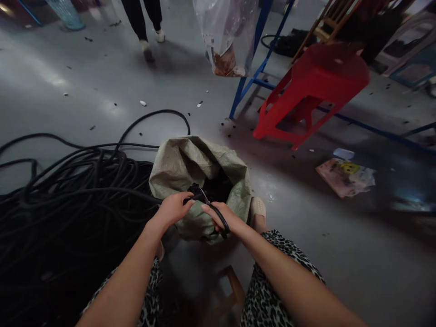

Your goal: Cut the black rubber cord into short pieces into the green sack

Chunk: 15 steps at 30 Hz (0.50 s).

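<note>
Crosswise, black cable (150,197) was pinched by the left hand (174,210), just left of scissors (218,212) gripped by the right hand (229,214).

The scissors (220,215), black-handled with metal blades, are held slanting over the sack (170,164), blades close by the cable (146,196). Black and smooth, the cable runs in from a tangled heap. Dull green and creased, the sack gapes, dark inside.
</note>
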### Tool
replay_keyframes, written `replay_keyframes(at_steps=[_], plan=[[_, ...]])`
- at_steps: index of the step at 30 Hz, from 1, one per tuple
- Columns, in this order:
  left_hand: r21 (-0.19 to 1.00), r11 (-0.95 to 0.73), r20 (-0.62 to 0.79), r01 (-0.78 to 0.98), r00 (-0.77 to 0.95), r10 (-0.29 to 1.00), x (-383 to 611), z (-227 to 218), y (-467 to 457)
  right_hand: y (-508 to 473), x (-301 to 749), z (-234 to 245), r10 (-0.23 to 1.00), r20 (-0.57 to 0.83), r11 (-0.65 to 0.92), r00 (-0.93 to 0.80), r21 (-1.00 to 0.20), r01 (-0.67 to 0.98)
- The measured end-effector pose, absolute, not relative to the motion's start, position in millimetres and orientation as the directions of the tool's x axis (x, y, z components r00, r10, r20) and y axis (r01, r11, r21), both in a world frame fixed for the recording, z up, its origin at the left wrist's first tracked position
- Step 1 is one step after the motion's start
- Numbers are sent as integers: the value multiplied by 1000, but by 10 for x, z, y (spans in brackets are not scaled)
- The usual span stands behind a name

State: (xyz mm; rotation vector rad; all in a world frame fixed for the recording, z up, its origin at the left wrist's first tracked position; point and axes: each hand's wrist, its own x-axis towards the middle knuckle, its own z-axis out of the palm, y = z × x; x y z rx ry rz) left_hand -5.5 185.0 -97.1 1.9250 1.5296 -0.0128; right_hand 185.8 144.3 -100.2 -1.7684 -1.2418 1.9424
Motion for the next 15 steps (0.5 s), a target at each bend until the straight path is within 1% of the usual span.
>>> replay_keyframes(at_steps=[3, 6, 15], plan=[[475, -114, -416, 873, 336, 845, -83, -967, 1851, 1443, 1869, -995, 669, -714, -611, -204, -686, 395], [478, -146, -417, 866, 370, 830, -94, -982, 1853, 1435, 1875, -998, 690, -698, -571, -192, -687, 449], [441, -154, -445, 884, 364, 818, -95, -996, 1847, 1422, 1882, -1000, 739, -646, -449, -191, -684, 576]])
